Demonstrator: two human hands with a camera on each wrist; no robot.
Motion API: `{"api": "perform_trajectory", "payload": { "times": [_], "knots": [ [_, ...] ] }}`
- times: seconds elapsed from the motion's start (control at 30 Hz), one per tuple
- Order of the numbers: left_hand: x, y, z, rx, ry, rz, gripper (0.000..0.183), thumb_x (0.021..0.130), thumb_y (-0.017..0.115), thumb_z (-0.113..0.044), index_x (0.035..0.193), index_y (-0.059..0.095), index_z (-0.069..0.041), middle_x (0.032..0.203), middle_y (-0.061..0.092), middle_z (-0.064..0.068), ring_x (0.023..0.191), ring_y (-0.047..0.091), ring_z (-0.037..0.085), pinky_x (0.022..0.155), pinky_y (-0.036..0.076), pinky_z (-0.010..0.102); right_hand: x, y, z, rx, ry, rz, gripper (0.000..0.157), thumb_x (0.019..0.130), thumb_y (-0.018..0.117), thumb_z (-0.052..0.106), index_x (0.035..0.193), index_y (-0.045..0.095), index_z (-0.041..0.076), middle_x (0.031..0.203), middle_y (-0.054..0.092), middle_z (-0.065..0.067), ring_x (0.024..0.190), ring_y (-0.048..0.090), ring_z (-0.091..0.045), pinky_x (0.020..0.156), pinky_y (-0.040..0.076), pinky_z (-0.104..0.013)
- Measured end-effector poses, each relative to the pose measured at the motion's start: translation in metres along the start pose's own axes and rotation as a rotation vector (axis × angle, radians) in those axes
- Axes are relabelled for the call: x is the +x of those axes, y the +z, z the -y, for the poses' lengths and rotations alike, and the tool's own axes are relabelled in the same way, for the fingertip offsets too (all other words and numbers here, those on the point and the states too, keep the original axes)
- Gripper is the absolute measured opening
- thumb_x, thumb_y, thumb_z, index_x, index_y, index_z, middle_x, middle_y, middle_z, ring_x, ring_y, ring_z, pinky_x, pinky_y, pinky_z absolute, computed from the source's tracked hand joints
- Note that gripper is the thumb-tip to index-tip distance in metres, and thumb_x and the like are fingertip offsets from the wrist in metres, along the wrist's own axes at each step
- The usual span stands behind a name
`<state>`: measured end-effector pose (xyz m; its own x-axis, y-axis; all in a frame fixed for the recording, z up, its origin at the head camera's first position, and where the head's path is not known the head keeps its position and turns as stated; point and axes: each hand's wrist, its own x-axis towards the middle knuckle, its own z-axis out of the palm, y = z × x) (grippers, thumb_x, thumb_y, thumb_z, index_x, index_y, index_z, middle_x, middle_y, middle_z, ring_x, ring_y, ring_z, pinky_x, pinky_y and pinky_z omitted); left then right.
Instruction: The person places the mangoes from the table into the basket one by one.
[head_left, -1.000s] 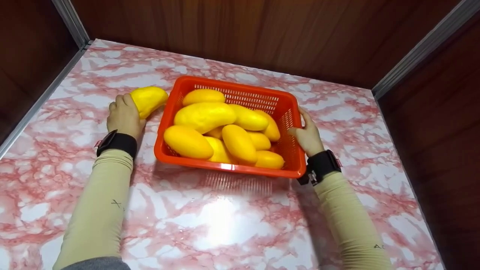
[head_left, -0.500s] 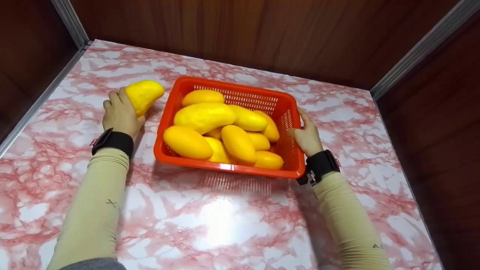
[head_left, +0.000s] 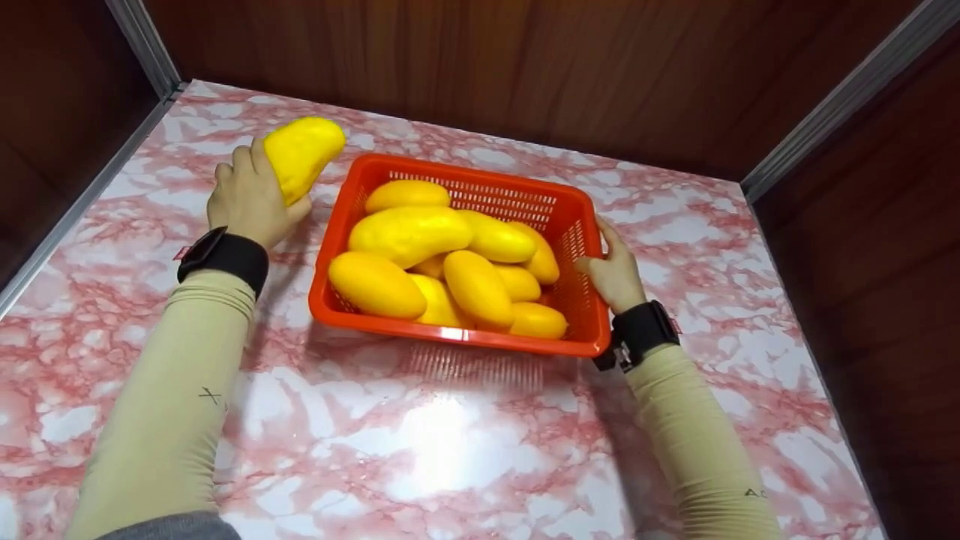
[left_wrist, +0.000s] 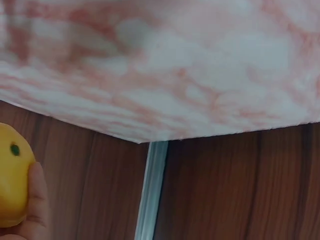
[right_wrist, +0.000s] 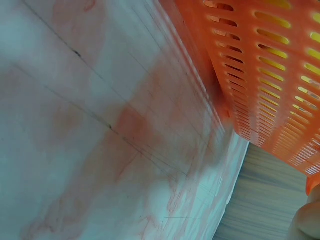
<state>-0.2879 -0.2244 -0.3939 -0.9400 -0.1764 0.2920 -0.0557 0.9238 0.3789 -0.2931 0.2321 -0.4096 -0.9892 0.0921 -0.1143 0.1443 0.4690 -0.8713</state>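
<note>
In the head view my left hand [head_left: 251, 196] grips a yellow mango [head_left: 305, 154], held above the table to the left of the basket. The left wrist view shows that mango [left_wrist: 11, 175] at its left edge, a dark green stem spot on its end and a finger along its side. An orange-red slotted plastic basket [head_left: 450, 335] stands mid-table with several yellow mangoes [head_left: 409, 234] piled inside. My right hand [head_left: 616, 270] holds the basket's right rim, thumb over the inside and fingers outside. Seen from the right wrist, the basket's slotted wall [right_wrist: 255, 75] shows yellow through its gaps.
The table [head_left: 345, 450] has a red-and-white marbled top. Dark wood-grain panels [head_left: 480, 67] enclose its back and both sides, with metal strips [head_left: 142, 49] at the corners. Bright glare lies on the tabletop in front of the basket.
My left hand has lifted the mango away from beside the basket, first slightly left, then up and towards the back. The right hand and basket have stayed nearly still.
</note>
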Motion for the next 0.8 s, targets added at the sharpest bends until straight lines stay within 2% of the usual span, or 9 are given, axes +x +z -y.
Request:
{"api": "perform_trajectory", "payload": {
  "times": [0.2,0.4,0.67,0.8],
  "knots": [
    [0.004,-0.008,-0.011,-0.014,0.026,0.02,0.082,0.085,0.062,-0.037,0.145,0.026,0.006,0.126,0.044,0.031,0.108,0.045,0.051,0.09,0.045,0.064,0.0,0.0,0.0,-0.009,-0.008,-0.003,0.084,0.08,0.059,0.002,0.156,0.031,0.026,0.127,0.061,-0.023,0.096,0.063,-0.025,0.073,0.055,-0.027],
    [0.007,-0.013,-0.024,-0.009,0.119,0.003,0.08,0.083,0.067,-0.037,0.14,0.034,0.008,0.122,0.049,0.032,0.105,0.048,0.051,0.091,0.044,0.061,0.001,0.0,-0.002,-0.016,-0.021,-0.009,0.084,0.08,0.059,0.002,0.156,0.032,0.025,0.127,0.061,-0.022,0.096,0.064,-0.025,0.074,0.054,-0.028],
    [0.013,-0.02,-0.045,0.019,0.205,0.101,0.082,0.083,0.068,-0.038,0.14,0.035,0.012,0.127,0.05,0.034,0.11,0.045,0.051,0.098,0.04,0.056,0.002,0.0,-0.003,-0.014,-0.021,-0.005,0.084,0.08,0.06,0.002,0.156,0.032,0.024,0.129,0.06,-0.021,0.099,0.063,-0.026,0.075,0.054,-0.027],
    [0.015,-0.022,-0.054,0.004,0.216,0.129,0.083,0.083,0.07,-0.038,0.145,0.036,0.006,0.134,0.045,0.033,0.118,0.043,0.051,0.099,0.045,0.058,0.002,0.0,-0.003,-0.002,-0.019,-0.005,0.085,0.08,0.06,0.001,0.156,0.032,0.025,0.126,0.061,-0.022,0.097,0.064,-0.025,0.074,0.055,-0.028]
  ]
}}
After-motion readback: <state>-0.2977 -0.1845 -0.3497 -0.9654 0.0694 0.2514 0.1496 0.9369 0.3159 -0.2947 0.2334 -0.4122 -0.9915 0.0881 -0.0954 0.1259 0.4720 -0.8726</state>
